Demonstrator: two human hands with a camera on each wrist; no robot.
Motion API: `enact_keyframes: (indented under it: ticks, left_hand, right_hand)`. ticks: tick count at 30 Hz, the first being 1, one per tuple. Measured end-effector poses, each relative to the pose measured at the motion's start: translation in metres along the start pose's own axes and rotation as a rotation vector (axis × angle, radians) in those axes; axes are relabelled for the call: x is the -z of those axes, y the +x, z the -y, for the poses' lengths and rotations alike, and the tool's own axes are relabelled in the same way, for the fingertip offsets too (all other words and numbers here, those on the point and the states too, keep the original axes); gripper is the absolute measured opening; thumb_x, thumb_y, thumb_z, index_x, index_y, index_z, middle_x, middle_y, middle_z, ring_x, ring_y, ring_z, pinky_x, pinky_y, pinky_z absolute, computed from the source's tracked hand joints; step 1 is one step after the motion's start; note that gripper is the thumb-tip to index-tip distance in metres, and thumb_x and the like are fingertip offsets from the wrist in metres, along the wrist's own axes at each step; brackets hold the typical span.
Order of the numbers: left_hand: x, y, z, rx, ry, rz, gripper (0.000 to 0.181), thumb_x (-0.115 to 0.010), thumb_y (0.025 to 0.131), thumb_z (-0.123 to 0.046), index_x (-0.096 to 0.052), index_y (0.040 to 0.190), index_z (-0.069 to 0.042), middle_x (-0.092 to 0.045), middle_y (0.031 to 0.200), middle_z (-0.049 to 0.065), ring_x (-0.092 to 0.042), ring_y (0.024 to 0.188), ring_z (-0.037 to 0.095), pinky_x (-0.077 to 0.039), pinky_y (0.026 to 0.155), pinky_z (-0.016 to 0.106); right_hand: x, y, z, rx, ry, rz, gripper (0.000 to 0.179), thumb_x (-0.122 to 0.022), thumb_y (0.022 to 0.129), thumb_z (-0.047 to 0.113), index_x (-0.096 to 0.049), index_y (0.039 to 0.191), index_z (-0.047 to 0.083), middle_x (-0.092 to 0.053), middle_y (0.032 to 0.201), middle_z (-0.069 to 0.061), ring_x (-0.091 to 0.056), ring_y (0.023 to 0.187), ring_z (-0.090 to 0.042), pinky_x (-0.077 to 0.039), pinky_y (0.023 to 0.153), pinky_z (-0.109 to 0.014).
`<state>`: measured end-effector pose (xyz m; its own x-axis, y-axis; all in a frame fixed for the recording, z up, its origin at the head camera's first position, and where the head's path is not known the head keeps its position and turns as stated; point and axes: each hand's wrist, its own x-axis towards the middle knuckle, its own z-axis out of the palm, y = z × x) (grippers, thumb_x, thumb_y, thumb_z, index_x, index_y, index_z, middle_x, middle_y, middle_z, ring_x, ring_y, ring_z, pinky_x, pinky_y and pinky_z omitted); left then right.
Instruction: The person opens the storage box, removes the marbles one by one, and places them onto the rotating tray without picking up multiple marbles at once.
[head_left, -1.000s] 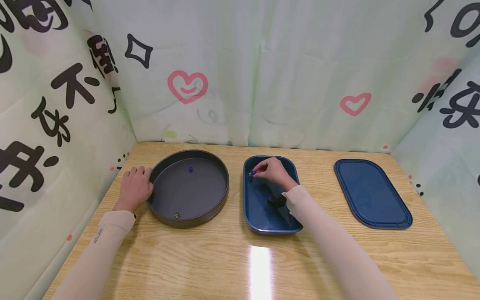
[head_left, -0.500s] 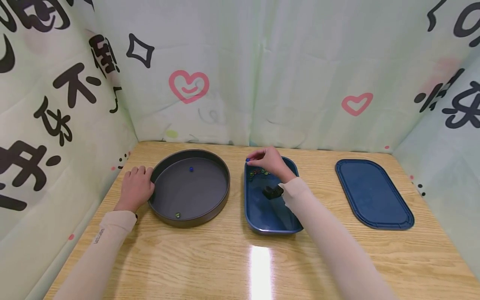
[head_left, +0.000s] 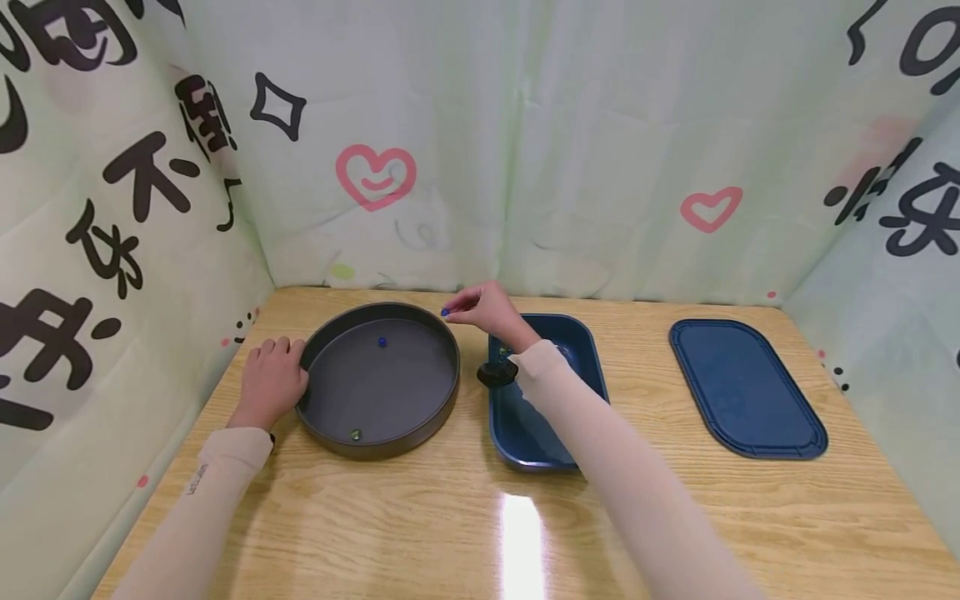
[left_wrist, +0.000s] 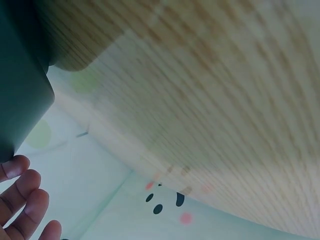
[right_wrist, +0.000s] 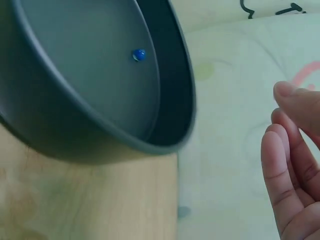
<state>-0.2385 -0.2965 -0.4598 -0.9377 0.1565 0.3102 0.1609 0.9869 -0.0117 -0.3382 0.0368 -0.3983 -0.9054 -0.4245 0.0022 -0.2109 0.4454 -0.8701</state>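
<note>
Right hand [head_left: 483, 307] pinches a blue marble [head_left: 445, 312] between thumb and fingertips, just beside the far right rim of the round pan [head_left: 386, 387]. That gap looks like the key relation: the pan lies left of the right hand's fingertips and toward the person, between both hands, and the marble appears just outside the rim. Marble and pan are round, so no long axis to line up; the blue box [head_left: 536, 429], below the right wrist, runs lengthwise away from the person. Right hand is the nearer one to the marble; left hand [head_left: 272, 375] is on the pan's opposite side, touching it, thumb hidden, so whether it grips the rim or only steadies it cannot be told. Inside the pan, a second blue marble [head_left: 382, 342] sits toward the far side, roughly between the hands, and a greenish marble [head_left: 356, 434] near the wall closest to the person. Head view alone shows the pinched marble; in the right wrist view the fingers hide it, but that view shows the pan wall standing well clear of them and a pale patch on the second blue marble. Left wrist view adds left fingertips [left_wrist: 20, 164] meeting the pan's outer wall, hidden from above.
</note>
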Motion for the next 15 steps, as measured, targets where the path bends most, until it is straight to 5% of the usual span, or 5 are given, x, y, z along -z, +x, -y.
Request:
enact_keyframes:
  ticks: [15]
  left_hand:
    - [0.002,-0.001,-0.001,-0.002,-0.009,-0.022,0.021,-0.049,0.083,-0.007,-0.053,0.100,0.004,-0.055,0.093,0.023,-0.051,0.085,0.040,-0.041,0.078,0.052]
  right_hand:
    - [-0.043,0.020,0.003,0.035,0.013,0.050,0.020,-0.073,0.079,0.012,-0.074,0.097,0.004,-0.072,0.099,-0.012,-0.066,0.082,-0.016,-0.053,0.073,-0.022]
